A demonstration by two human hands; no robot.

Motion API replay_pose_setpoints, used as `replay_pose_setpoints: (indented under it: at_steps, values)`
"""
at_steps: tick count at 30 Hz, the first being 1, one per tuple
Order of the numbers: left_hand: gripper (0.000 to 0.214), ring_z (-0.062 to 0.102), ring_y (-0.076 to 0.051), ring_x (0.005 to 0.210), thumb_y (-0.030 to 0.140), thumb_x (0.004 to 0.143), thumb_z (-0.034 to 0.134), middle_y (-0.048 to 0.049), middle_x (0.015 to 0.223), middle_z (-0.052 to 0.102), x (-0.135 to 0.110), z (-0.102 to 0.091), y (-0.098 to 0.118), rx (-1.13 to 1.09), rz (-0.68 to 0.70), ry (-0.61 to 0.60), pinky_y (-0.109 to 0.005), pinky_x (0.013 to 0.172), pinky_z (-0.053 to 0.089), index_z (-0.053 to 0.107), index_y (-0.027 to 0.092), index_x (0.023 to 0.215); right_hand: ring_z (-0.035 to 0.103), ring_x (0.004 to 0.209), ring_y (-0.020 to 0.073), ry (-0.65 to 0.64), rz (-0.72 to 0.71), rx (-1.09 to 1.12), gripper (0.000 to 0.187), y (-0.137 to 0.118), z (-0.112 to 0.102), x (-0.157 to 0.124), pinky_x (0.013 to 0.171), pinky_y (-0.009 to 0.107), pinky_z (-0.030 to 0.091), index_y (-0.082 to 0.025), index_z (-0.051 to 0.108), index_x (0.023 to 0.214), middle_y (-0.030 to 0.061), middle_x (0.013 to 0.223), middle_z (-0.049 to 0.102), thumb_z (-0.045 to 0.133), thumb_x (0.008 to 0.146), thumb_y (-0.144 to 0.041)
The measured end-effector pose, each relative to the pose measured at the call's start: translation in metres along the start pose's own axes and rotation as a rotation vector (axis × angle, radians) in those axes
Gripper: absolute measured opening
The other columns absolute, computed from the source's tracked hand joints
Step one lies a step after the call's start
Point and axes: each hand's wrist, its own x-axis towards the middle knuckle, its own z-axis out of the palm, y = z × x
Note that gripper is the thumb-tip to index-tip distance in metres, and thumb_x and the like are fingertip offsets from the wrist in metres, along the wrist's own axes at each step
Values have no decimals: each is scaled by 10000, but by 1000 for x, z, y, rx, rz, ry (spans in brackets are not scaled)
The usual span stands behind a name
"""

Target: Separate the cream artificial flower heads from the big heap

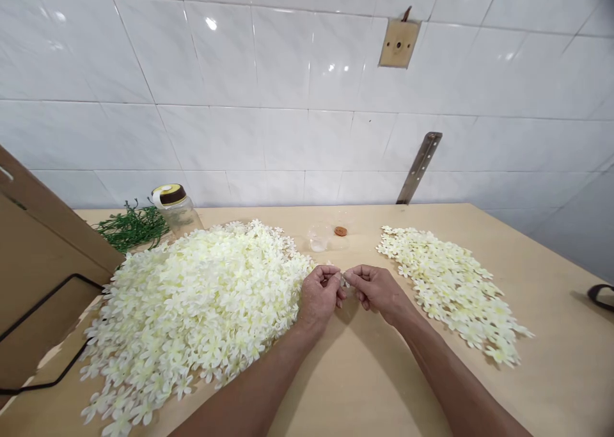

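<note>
A: Hands?

B: Left hand [320, 291] and right hand [375, 286] meet at frame centre, fingertips pinched together on one small cream-white fabric flower [343, 279]. Mostly hidden by the fingers, only a sliver shows between them. Both hands grasp it, just above the pale wooden tabletop [364, 373].

A: Around them?

B: Large heap of cream-white fabric flowers [192, 309] fills centre-left, its edge touching the left hand. Smaller, flatter spread of the same flowers [451, 290] at centre-right, near the right hand but apart from it.

A: Behind?

B: Small round brown disc [340, 231] and a crumpled clear plastic bag [318, 237] just above the hands. Clear plastic jar with a brown-and-white lid [175, 208] at upper left of the table, green plastic stems [130, 227] beside it. Brown cardboard box with a black cord [38, 277] on the left edge. White tiled wall [268, 91] behind, a metal strip [418, 167] leaning on it.
</note>
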Motion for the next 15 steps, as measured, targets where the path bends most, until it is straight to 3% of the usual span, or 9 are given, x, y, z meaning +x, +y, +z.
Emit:
replay_pose_setpoints:
  at_steps: [9,15]
  values:
    - [218,477,-97,400,361,778,671,29,519,569,-1,1,1,64,10,-56,-217,415,396,617,167,861,395,390,68,-48,31,199,382,2,-13,0,382,206,293,-169,696,779,-32,474,538,805,660,-516]
    - [222,473,-91,398,383,777,673,12,518,580,-2,1,2,118,22,-66,-211,419,386,625,166,776,400,390,67,-41,10,188,401,4,-11,0,386,206,301,-174,690,782,-34,477,540,771,695,-557]
